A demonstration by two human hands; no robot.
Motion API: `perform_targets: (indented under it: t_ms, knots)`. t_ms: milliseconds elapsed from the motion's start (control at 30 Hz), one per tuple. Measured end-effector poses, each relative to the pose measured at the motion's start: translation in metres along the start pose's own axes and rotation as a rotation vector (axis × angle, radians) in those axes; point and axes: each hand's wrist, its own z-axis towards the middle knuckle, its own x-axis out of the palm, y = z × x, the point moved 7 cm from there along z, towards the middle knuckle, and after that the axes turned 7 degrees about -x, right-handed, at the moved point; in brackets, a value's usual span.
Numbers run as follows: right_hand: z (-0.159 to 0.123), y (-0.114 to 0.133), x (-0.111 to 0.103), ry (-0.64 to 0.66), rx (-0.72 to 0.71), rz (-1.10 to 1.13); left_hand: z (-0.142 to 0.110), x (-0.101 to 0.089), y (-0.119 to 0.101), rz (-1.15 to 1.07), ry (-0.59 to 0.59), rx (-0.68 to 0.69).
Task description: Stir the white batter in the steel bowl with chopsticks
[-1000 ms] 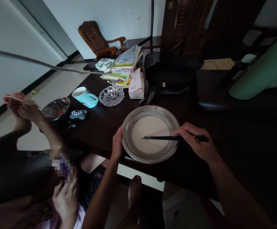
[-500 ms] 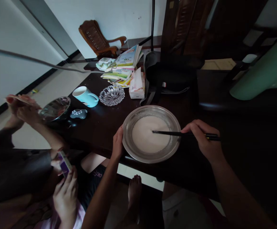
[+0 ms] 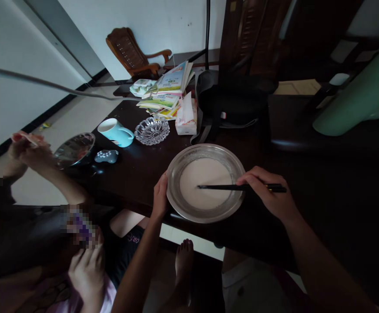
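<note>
A metal bowl (image 3: 174, 182) stands near the front edge of the dark table, with a pale, whitish liquid mixture (image 3: 205, 171) in it. My left hand (image 3: 160, 198) grips the bowl's left side, fingers against the outer wall and thumb by the rim. In my right hand (image 3: 269, 191) are black chopsticks (image 3: 220, 187), held together over the right rim. Their tips dip into the mixture left of the middle. Whether there are exactly two sticks is hard to make out.
Beyond the bowl are a glass dish (image 3: 152, 130), blue mug (image 3: 115, 132), game controller (image 3: 106, 156), tissue pack (image 3: 186, 115), booklets (image 3: 168, 89) and black bag (image 3: 235, 104). At left, people's hands (image 3: 34, 150) work beside another metal bowl (image 3: 75, 150). A green cylinder (image 3: 349, 104) stands right.
My right hand and the chopsticks have moved left and slightly toward me, their tips sweeping through the mixture. My left hand stays on the bowl. Another person's hands at left have shifted slightly.
</note>
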Motion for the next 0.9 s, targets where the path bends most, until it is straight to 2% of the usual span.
perform_targets:
  t_ms: [100, 167, 200, 333, 367, 533, 600, 700, 733, 900]
  knots:
    - [0.000, -0.002, -0.007, -0.089, 0.010, -0.034, 0.000, 0.000, -0.002, 0.007, -0.009, 0.013]
    - [-0.002, -0.005, -0.014, -0.172, 0.043, 0.001, -0.001, 0.000, -0.002, -0.001, -0.001, 0.013]
    - [-0.002, -0.006, -0.014, -0.175, 0.054, 0.023, -0.001, 0.000, -0.001, -0.009, 0.005, 0.008]
    - [-0.001, -0.001, 0.000, 0.010, 0.033, 0.017, -0.001, 0.000, 0.000, -0.018, 0.001, -0.005]
    - [0.000, 0.000, 0.000, 0.024, 0.023, -0.002, -0.001, 0.000, -0.001, -0.011, -0.003, -0.002]
    - [-0.002, -0.007, -0.015, -0.184, 0.082, 0.019, 0.000, 0.001, -0.002, 0.017, 0.000, 0.012]
    - [-0.002, -0.007, -0.011, -0.132, 0.089, 0.045, 0.000, 0.001, -0.001, 0.009, 0.001, 0.005]
    - [0.000, -0.002, 0.002, 0.038, 0.054, 0.015, 0.001, 0.000, 0.001, -0.003, 0.001, 0.000]
    - [0.001, -0.001, 0.003, 0.044, 0.047, -0.003, 0.001, 0.000, 0.001, -0.005, -0.001, 0.000]
    - [-0.002, -0.009, -0.015, -0.196, 0.105, 0.018, 0.001, 0.000, 0.001, -0.010, -0.001, 0.001]
